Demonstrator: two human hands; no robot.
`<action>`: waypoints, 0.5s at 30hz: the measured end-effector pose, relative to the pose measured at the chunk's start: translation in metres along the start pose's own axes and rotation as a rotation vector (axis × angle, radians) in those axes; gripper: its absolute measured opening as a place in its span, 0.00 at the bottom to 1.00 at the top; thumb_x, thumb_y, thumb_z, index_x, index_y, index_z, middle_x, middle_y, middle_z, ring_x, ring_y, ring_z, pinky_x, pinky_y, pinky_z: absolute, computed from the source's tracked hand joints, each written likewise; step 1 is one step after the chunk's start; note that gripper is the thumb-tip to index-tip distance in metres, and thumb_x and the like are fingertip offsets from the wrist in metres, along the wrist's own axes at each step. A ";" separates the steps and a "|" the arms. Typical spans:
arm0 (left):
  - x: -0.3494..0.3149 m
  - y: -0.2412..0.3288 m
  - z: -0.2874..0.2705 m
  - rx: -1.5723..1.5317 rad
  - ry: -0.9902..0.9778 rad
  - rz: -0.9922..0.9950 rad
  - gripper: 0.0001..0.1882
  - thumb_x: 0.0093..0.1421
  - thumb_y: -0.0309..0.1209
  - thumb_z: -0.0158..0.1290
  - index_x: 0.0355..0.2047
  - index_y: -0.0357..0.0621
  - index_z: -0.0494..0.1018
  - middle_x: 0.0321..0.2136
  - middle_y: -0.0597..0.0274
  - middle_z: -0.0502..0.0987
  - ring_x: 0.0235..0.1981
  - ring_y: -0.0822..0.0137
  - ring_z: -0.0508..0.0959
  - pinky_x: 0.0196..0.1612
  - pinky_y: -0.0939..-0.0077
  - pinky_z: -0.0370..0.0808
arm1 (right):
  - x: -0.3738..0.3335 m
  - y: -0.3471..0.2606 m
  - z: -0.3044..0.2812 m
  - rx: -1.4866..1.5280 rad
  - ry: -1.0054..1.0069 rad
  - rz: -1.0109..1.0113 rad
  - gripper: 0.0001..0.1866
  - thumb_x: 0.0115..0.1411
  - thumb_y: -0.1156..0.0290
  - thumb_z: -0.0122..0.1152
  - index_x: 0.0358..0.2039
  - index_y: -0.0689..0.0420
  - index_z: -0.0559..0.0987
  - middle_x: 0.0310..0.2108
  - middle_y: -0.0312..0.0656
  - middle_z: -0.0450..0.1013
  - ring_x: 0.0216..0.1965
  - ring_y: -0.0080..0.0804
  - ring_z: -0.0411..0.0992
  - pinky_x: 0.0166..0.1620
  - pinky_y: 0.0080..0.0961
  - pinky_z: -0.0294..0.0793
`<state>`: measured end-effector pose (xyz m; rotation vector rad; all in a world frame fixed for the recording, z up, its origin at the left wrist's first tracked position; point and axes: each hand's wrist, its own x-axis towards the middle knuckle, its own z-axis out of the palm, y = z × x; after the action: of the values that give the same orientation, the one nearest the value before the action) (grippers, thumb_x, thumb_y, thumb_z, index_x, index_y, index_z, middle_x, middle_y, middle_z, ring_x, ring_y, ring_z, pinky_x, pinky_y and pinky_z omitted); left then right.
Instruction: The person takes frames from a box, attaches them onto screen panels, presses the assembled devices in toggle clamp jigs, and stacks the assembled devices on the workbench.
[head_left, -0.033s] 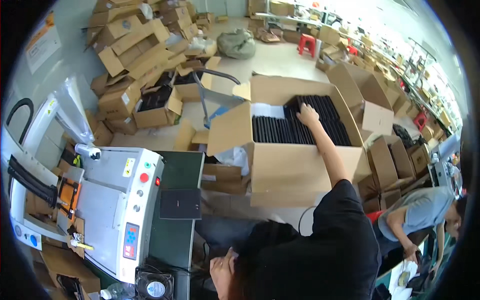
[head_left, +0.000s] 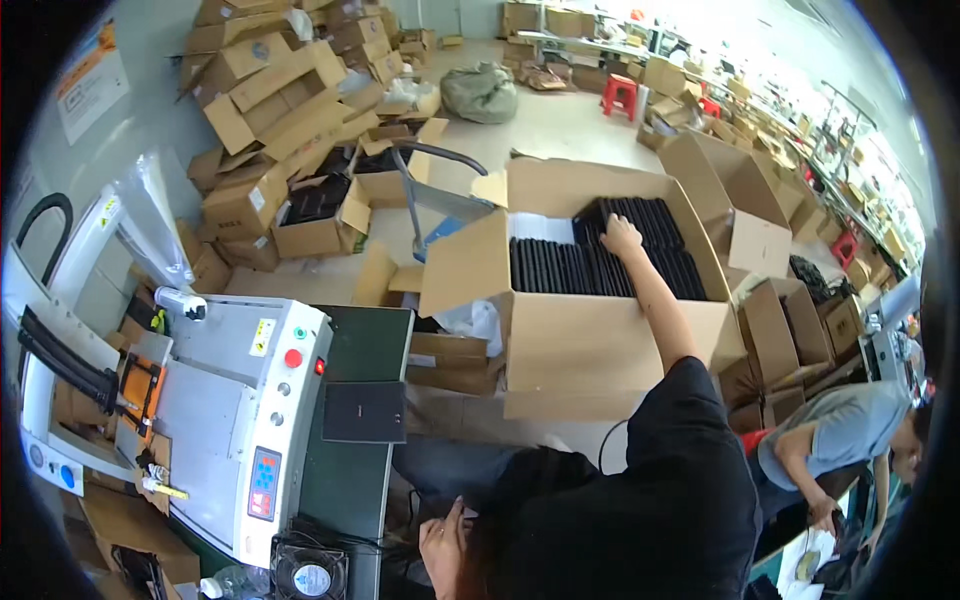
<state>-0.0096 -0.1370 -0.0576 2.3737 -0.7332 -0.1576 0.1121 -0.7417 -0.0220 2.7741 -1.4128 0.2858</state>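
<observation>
My right hand (head_left: 622, 236) reaches into a large open carton (head_left: 585, 345). Its fingers are bent over the top edge of a black flat case (head_left: 590, 222) at the end of the far row; the fingertips are partly hidden. Another row of black flat cases (head_left: 548, 266) stands on edge on the near side. Low in front of my body is my left hand (head_left: 445, 550), loosely curled with one finger stretched out; I see nothing held in it. A single black flat case (head_left: 364, 411) lies on the dark green table (head_left: 350, 350).
At left stands a white machine (head_left: 215, 385) with buttons and a small display. Behind the carton are a hand trolley (head_left: 430, 190) and piled cardboard boxes (head_left: 265, 100). More open cartons (head_left: 740, 200) flank it on the right. A co-worker (head_left: 835, 440) bends over a bench at lower right.
The whole view has shifted slightly, so the scene sits a little lower and further right. My right hand stays at the same cases; my left hand has barely moved.
</observation>
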 end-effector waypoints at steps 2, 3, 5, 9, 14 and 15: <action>-0.004 -0.006 0.006 0.034 -0.074 -0.099 0.17 0.58 0.25 0.47 0.48 0.37 0.73 0.27 0.54 0.79 0.30 0.56 0.76 0.42 0.65 0.68 | 0.013 0.008 0.005 -0.111 0.029 -0.024 0.20 0.54 0.64 0.58 0.46 0.56 0.70 0.47 0.49 0.70 0.47 0.48 0.73 0.44 0.39 0.76; -0.004 -0.010 0.012 0.059 -0.008 -0.052 0.19 0.58 0.24 0.47 0.50 0.37 0.71 0.28 0.55 0.79 0.31 0.56 0.76 0.42 0.64 0.68 | 0.020 0.009 0.008 -0.181 0.052 -0.047 0.19 0.55 0.65 0.57 0.46 0.56 0.70 0.47 0.49 0.71 0.46 0.45 0.73 0.43 0.37 0.77; 0.001 -0.013 0.021 0.089 0.061 0.000 0.21 0.57 0.24 0.47 0.53 0.38 0.69 0.29 0.55 0.80 0.32 0.56 0.76 0.43 0.64 0.68 | 0.026 0.005 0.022 -0.218 0.112 -0.034 0.15 0.57 0.66 0.55 0.45 0.55 0.72 0.45 0.47 0.72 0.44 0.43 0.74 0.41 0.36 0.77; 0.010 -0.016 0.023 -0.012 0.010 -0.028 0.21 0.60 0.25 0.45 0.54 0.39 0.67 0.34 0.55 0.80 0.36 0.54 0.75 0.45 0.63 0.68 | 0.038 0.002 0.039 -0.358 0.248 -0.025 0.10 0.60 0.68 0.49 0.37 0.55 0.77 0.38 0.41 0.75 0.40 0.37 0.76 0.38 0.34 0.77; 0.038 0.001 0.009 -0.014 -0.116 0.052 0.16 0.60 0.27 0.47 0.49 0.38 0.72 0.35 0.54 0.80 0.38 0.56 0.75 0.46 0.66 0.68 | 0.040 0.012 0.016 -0.173 0.413 0.063 0.09 0.60 0.68 0.48 0.33 0.55 0.77 0.31 0.41 0.75 0.36 0.36 0.78 0.35 0.34 0.78; 0.040 -0.002 0.009 0.032 -0.122 0.113 0.15 0.61 0.29 0.47 0.47 0.38 0.73 0.36 0.54 0.80 0.38 0.55 0.76 0.46 0.65 0.68 | 0.035 0.013 0.009 -0.033 0.410 0.073 0.11 0.61 0.65 0.49 0.32 0.58 0.76 0.33 0.46 0.76 0.33 0.44 0.77 0.36 0.37 0.77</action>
<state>0.0219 -0.1625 -0.0630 2.3610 -0.9323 -0.2462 0.1237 -0.7786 -0.0260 2.4473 -1.3926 0.7719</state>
